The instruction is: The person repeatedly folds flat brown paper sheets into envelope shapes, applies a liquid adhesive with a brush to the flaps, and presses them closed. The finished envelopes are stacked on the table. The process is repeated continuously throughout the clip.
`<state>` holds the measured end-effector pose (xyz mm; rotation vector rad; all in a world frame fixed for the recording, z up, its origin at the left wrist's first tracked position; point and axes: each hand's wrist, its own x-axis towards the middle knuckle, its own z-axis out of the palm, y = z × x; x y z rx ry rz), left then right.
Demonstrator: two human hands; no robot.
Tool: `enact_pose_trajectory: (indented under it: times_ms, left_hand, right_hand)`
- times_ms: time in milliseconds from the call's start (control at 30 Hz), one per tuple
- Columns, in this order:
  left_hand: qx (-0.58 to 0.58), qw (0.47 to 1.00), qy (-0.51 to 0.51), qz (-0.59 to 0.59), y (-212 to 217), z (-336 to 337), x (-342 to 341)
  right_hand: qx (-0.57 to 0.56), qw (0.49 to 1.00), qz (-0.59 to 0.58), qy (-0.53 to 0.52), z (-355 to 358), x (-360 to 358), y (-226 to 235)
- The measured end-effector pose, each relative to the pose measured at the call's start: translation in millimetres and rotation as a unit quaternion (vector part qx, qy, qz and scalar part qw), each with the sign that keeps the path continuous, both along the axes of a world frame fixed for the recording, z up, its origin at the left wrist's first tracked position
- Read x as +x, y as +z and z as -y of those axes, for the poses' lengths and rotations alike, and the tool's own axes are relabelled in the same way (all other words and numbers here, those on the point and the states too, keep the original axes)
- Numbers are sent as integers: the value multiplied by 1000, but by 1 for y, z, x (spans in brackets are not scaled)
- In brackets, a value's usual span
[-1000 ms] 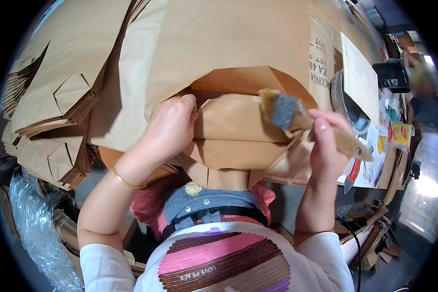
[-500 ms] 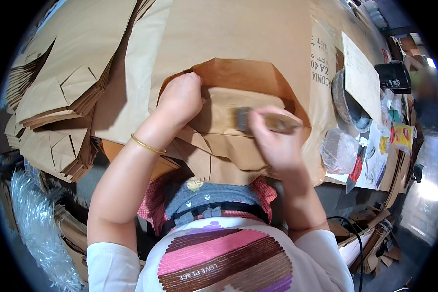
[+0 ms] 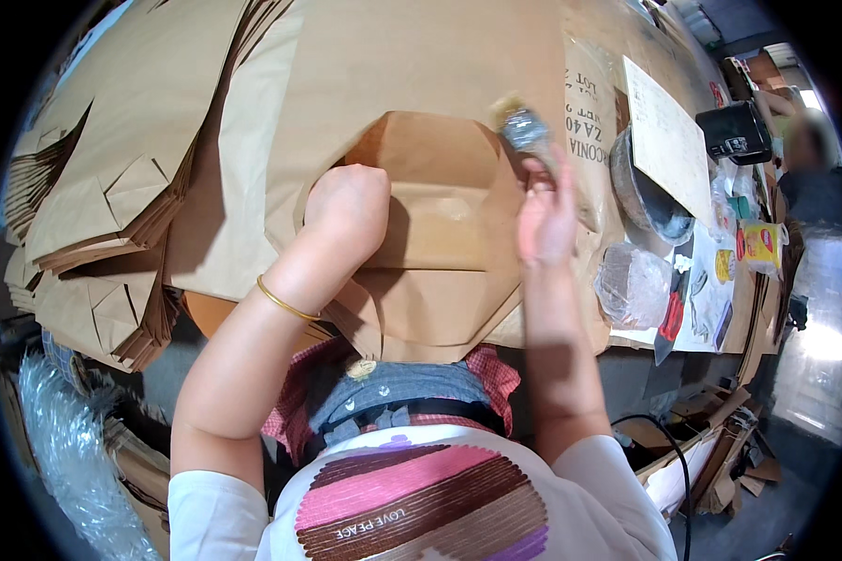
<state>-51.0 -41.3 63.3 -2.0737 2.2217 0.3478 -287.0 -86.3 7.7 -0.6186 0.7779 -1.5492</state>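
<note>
A brown kraft paper bag (image 3: pixel 440 309) lies in front of me with its end folded open into a many-sided shape. My left hand (image 3: pixel 349 206) is closed at the left side of this opening, on the paper; its fingertips are hidden. A shiny, wet-looking patch shows on the inner panel. Past the opening's right edge, my right hand (image 3: pixel 547 220) holds a flat brush (image 3: pixel 522 126) by its handle, bristles pointing away from me and raised off the folded panel. The bag's body stretches away from me across the table.
Stacks of folded kraft bags (image 3: pixel 112 206) stand at the left. To the right are a bowl (image 3: pixel 650 192) partly covered by a white board (image 3: pixel 664 136), a clear plastic-wrapped lump (image 3: pixel 632 285), a red-handled knife (image 3: pixel 670 323) and a black box (image 3: pixel 734 131). Another person (image 3: pixel 814 178) is at the far right.
My right hand has lifted the brush from the inner panel and moved it away and to the right, past the bag's edge. The near flap now lies flatter. My left hand stays nearly in place.
</note>
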Motion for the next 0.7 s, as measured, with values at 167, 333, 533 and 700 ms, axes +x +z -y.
enact_pose_trajectory:
  times_ms: [167,333,533,700]
  left_hand:
    - [-11,997,-53,55,-1,-4,-5]
    - [0,988,-151,6,9,-7,-4]
    - [-162,967,42,-190,-22,-40,64]
    - [-194,980,33,-27,-71,-45,41]
  right_hand:
    - [-32,981,144,123,-15,51,-26]
    - [28,936,302,176,-5,65,-33]
    - [-3,927,301,222,-9,60,-29]
    - [8,926,288,245,-9,59,-33]
